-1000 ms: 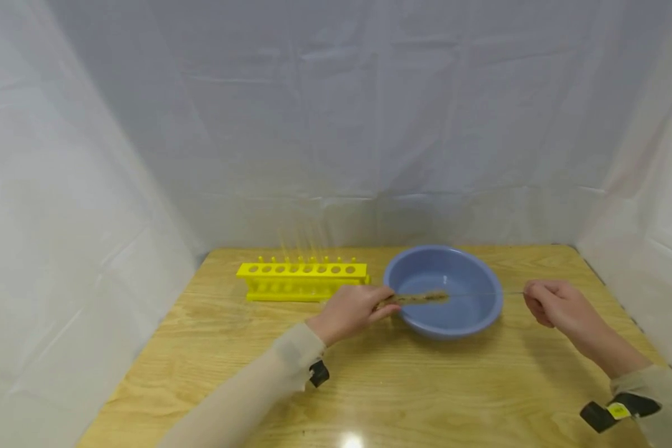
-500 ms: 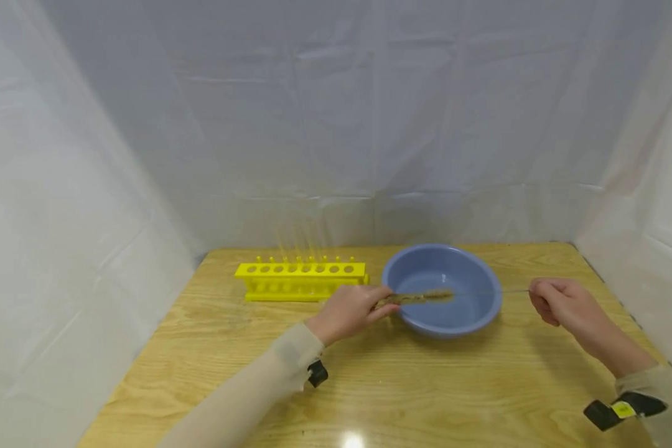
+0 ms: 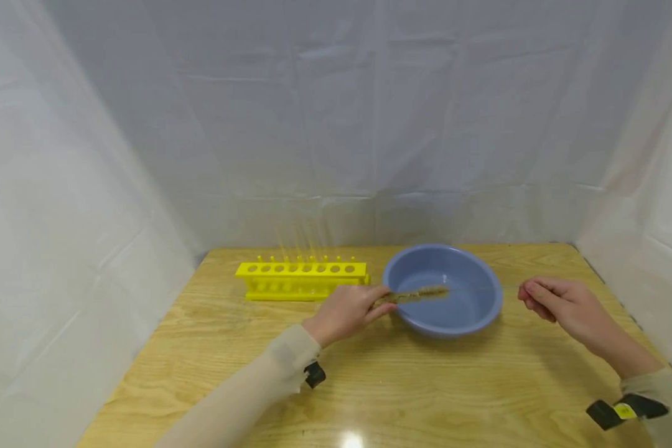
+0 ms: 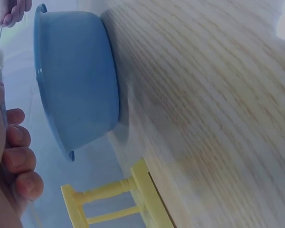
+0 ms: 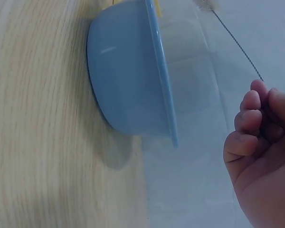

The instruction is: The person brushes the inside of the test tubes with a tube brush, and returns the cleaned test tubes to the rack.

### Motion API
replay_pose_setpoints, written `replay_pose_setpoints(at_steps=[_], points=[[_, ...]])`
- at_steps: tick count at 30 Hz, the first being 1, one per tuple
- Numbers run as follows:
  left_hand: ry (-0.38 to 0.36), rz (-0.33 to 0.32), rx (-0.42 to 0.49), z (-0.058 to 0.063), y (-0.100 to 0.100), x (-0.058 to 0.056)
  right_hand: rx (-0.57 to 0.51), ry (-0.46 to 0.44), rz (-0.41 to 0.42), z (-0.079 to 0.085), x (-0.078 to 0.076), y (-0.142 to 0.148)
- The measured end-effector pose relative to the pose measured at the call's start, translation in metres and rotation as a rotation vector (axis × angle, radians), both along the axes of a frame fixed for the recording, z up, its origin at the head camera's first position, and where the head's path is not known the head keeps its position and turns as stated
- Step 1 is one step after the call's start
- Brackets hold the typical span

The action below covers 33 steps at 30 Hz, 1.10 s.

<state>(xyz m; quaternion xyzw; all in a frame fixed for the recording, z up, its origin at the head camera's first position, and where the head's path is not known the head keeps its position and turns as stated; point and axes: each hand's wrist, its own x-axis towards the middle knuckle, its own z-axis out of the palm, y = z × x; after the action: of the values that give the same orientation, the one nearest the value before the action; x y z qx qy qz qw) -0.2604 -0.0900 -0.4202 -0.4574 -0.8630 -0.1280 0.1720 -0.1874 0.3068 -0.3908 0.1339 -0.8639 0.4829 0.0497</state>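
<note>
My left hand (image 3: pixel 344 312) grips a clear test tube (image 4: pixel 4 110), lying nearly level over the left rim of the blue basin (image 3: pixel 445 331). Tan bristles of a test tube brush (image 3: pixel 428 293) show along it, toward the basin's middle. Curled fingers hide part of the tube. Off the basin's right side, my right hand (image 3: pixel 565 311) pinches the end of the brush's thin twisted wire (image 5: pixel 238 46) between thumb and forefinger. In the right wrist view, the other fingers of that hand curl in loosely.
A yellow test tube rack (image 3: pixel 302 270) stands left of the basin, near the table's back edge. Several clear tubes (image 3: pixel 298 241) rise from its back. White sheeting (image 3: pixel 336 124) encloses the wooden table (image 3: pixel 403 392) at the back and both sides.
My right hand drew the brush slightly to the right, then came back left with it. My left hand has stayed almost in place with the tube.
</note>
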Motion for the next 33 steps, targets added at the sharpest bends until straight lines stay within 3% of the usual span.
replay_pose_setpoints(at_steps=[10, 23, 28, 33], points=[[-0.018, 0.027, -0.01, 0.001, 0.0, 0.0, 0.02, 0.035, 0.024, 0.006, -0.003, -0.005], [-0.027, 0.004, -0.008, 0.001, 0.002, 0.001, -0.001, 0.117, 0.157, 0.012, -0.006, -0.007], [-0.033, 0.0, -0.05, 0.006, 0.013, 0.005, 0.035, 0.116, 0.228, 0.004, -0.009, -0.028], [0.04, -0.034, -0.096, 0.011, 0.03, 0.01, 0.052, 0.097, 0.33, -0.006, -0.015, -0.064]])
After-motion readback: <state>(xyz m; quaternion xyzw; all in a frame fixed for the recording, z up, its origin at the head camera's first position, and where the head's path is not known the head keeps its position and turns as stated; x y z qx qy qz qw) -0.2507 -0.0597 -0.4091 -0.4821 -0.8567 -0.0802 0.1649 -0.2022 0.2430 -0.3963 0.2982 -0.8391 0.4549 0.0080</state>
